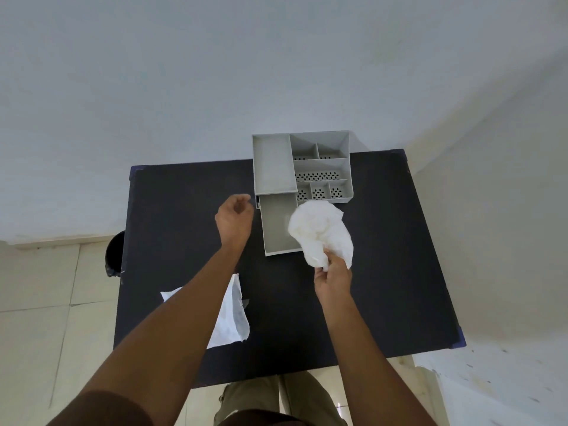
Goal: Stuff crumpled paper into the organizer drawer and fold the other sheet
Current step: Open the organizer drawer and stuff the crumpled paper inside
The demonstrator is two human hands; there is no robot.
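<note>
— Where is the crumpled paper just now?

— In the right hand. The fingers pinch its lower end, so the white bulk of it stands up past the fingertips and hangs over the right side of the open drawer. Whether the paper touches the drawer I cannot tell.

— And the drawer itself?

— Pulled out toward the person from the front of the grey organizer, which sits at the far edge of the dark table. What shows of its floor looks bare.

— What about the left hand?

— It hovers just left of the drawer, fingers loosely curled inward, gripping nothing. It is near the drawer's corner but apart from it.

— The other sheet?

— Flat on the table, close to the near-left edge, partly hidden under the left forearm. It lies well apart from both sets of fingers.
</note>
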